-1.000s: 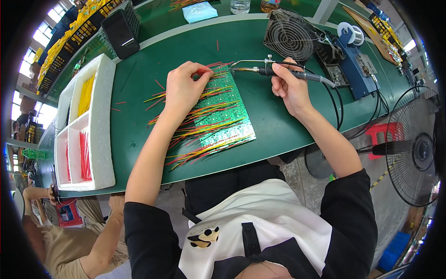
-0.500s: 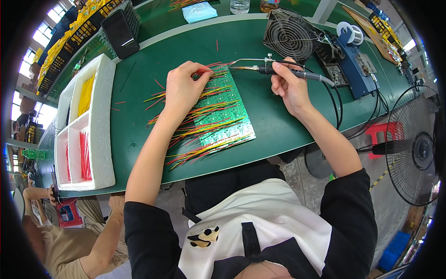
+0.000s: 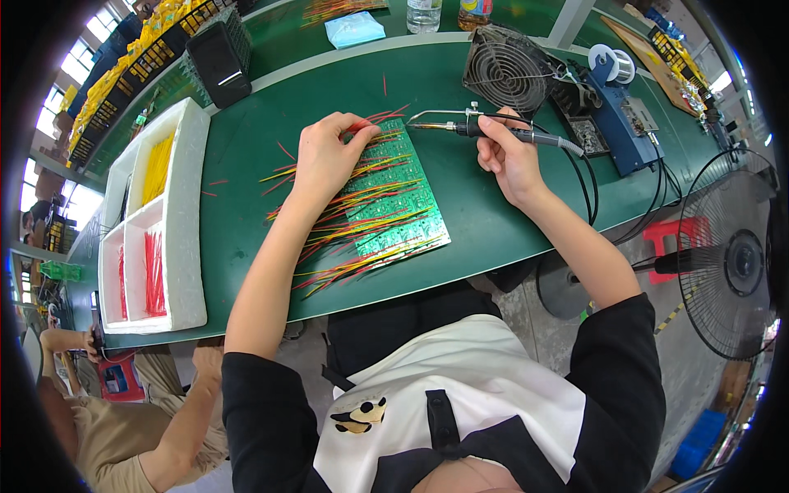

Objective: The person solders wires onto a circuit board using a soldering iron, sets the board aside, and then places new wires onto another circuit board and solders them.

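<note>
On the green worktop lies a green circuit board panel point(image 3: 403, 189), with rows of red, yellow and dark wires point(image 3: 337, 200) sticking out past its left side. My left hand point(image 3: 329, 156) is over the board's upper left corner, thumb and forefinger pinched on red wires point(image 3: 374, 121). To the right of the board, my right hand point(image 3: 509, 156) grips a soldering iron point(image 3: 472, 127) by its dark handle. The iron points left, with its tip close to the board's top edge. A thin metal guide tube point(image 3: 444, 112) runs along above the iron.
A white foam tray point(image 3: 193, 222) with red and yellow wires stands at left. At the back are a small fume fan point(image 3: 505, 70), a blue solder-wire feeder point(image 3: 616, 115), a black phone point(image 3: 219, 66) and bottles point(image 3: 424, 15). A co-worker point(image 3: 140, 427) sits at lower left; a floor fan point(image 3: 731, 259) stands right.
The iron's tip and guide tube have drawn slightly away from the wire ends at the board's top corner. My left hand keeps its pinch in nearly the same place.
</note>
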`<control>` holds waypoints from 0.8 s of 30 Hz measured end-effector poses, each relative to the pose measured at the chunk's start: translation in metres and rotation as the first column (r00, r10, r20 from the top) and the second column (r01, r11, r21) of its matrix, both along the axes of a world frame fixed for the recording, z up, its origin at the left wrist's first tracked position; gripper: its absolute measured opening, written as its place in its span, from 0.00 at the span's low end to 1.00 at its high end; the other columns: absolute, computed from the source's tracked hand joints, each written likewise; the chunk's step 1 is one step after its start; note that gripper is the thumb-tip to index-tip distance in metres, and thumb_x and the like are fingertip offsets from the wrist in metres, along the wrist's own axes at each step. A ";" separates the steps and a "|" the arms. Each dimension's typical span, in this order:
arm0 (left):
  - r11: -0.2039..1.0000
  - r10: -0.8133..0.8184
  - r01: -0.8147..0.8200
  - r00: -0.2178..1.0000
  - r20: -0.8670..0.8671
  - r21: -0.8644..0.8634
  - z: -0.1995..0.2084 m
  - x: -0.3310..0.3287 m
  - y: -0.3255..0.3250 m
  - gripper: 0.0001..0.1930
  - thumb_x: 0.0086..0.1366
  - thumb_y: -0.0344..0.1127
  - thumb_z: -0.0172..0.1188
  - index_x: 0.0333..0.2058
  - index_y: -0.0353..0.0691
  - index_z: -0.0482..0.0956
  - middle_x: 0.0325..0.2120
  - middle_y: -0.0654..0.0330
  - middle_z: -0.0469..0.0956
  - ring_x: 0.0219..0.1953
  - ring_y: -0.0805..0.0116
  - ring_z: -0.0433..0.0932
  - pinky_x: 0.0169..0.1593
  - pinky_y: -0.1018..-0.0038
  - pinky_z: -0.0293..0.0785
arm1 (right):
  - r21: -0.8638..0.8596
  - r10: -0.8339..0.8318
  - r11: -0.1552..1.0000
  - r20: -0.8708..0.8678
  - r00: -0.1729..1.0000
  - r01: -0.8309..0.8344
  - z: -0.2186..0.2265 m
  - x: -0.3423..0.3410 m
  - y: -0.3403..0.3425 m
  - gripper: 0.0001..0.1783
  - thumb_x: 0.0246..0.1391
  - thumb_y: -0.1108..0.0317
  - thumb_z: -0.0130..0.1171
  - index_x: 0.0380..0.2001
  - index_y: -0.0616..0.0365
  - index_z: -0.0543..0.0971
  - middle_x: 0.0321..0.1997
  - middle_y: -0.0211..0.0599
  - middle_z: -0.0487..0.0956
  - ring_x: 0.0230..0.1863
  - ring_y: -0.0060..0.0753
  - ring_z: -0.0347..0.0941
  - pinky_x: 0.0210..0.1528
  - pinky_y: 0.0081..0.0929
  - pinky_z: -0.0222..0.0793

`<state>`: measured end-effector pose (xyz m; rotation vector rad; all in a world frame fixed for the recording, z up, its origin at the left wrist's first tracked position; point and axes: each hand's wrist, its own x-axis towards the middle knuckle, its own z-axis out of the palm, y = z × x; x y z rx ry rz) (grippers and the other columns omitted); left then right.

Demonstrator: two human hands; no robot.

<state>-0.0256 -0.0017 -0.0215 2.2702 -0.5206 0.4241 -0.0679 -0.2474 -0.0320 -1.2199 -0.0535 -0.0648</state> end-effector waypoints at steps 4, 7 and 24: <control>0.998 -0.010 0.006 0.998 -0.062 -0.068 -0.001 0.001 0.001 0.09 0.58 0.34 0.58 0.32 0.34 0.80 0.20 0.58 0.76 0.21 0.75 0.69 0.27 0.78 0.66 | 0.054 0.029 0.998 -0.024 0.999 -0.027 0.002 -0.006 -0.006 0.10 0.54 0.67 0.54 0.25 0.52 0.64 0.12 0.31 0.68 0.09 0.15 0.54 0.15 0.17 0.51; 0.998 0.017 -0.017 1.000 0.003 -0.060 -0.003 0.001 0.005 0.08 0.58 0.36 0.58 0.31 0.37 0.81 0.22 0.58 0.76 0.21 0.69 0.72 0.28 0.75 0.67 | 0.056 0.035 0.998 -0.029 0.999 -0.033 0.006 -0.016 -0.007 0.10 0.54 0.67 0.56 0.25 0.52 0.65 0.12 0.31 0.68 0.09 0.16 0.55 0.14 0.17 0.51; 0.982 -0.181 0.188 0.955 -0.234 0.009 0.040 -0.037 0.009 0.10 0.64 0.34 0.47 0.38 0.36 0.74 0.13 0.60 0.65 0.18 0.69 0.65 0.24 0.72 0.60 | 0.180 -0.061 0.981 -0.044 0.997 0.068 0.003 -0.032 -0.019 0.08 0.54 0.68 0.54 0.25 0.53 0.66 0.13 0.30 0.68 0.09 0.15 0.53 0.16 0.17 0.52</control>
